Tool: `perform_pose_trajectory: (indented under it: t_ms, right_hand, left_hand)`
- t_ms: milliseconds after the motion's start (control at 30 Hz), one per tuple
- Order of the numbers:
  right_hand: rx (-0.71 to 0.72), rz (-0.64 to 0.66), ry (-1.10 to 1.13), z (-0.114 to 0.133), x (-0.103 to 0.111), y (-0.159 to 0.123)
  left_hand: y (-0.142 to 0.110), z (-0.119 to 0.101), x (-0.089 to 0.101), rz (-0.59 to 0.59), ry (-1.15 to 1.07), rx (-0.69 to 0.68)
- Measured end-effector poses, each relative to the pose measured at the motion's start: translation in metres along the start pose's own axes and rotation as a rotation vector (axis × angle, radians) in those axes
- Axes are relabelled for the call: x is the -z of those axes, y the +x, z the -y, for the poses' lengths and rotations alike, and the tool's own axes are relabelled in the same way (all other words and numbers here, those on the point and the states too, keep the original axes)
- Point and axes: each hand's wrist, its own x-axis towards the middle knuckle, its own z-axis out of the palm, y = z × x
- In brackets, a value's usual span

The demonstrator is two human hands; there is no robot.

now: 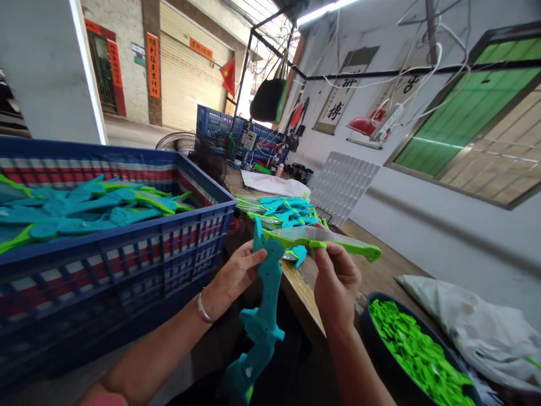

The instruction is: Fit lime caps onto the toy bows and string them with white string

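Left hand [231, 275] pinches the teal frame [271, 282]; right hand [337, 276] holds the green strip [359, 248] meeting its upper end. Uneven force between the grips could misalign both.

The head camera looks forward and down, near both hands [338, 276].

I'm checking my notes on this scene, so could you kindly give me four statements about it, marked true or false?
1. The left hand holds the turquoise plastic part. True.
2. The right hand is empty. False: the right hand holds the lime-green plastic piece.
3. The bangle is on the right wrist. False: the bangle is on the left wrist.
4. The dark tub contains bright green pieces. True.
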Motion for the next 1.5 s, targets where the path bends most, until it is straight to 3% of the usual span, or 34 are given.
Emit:
perform_pose_trajectory:
  t_ms: [167, 367, 533, 700, 867, 1000, 1100, 1267, 1400, 1500]
  right_hand:
    - [0.067, 0.046, -0.057, 0.021, -0.004, 0.010]
    - [0.030, 0.334, -0.192, 0.057, -0.023, 0.058]
    - [-0.106, 0.474, -0.265, 0.046, -0.028, 0.064]
    - [-0.175, 0.428, -0.205, 0.028, -0.021, 0.058]
    - [-0.071, 0.363, -0.198, 0.027, -0.016, 0.058]
    - [-0.020, 0.259, -0.032, 0.028, -0.017, 0.053]
    - [0.078, 0.250, -0.039, 0.039, -0.018, 0.049]
    - [0.212, 0.387, -0.367, 0.075, -0.018, 0.041]
    - [0.216, 0.461, -0.484, 0.095, -0.017, 0.031]
    - [0.132, 0.456, -0.429, 0.095, -0.012, 0.027]
  left_hand:
    - [-0.001, 0.005, -0.004, 0.082, 0.011, -0.016]
    - [-0.006, 0.011, -0.016, 0.166, 0.037, 0.007]
    - [-0.015, 0.033, -0.011, 0.202, -0.002, 0.131]
    - [-0.014, 0.050, -0.003, 0.126, -0.050, 0.154]
    - [-0.004, 0.048, -0.004, 0.080, -0.064, 0.114]
    - [-0.001, 0.045, -0.012, 0.105, -0.092, 0.097]
    - [-0.001, 0.044, -0.018, 0.148, -0.130, 0.078]
    - [-0.014, 0.054, -0.023, 0.298, -0.188, 0.167]
    - [-0.023, 0.064, -0.024, 0.349, -0.231, 0.199]
    - [-0.020, 0.064, -0.025, 0.287, -0.206, 0.186]
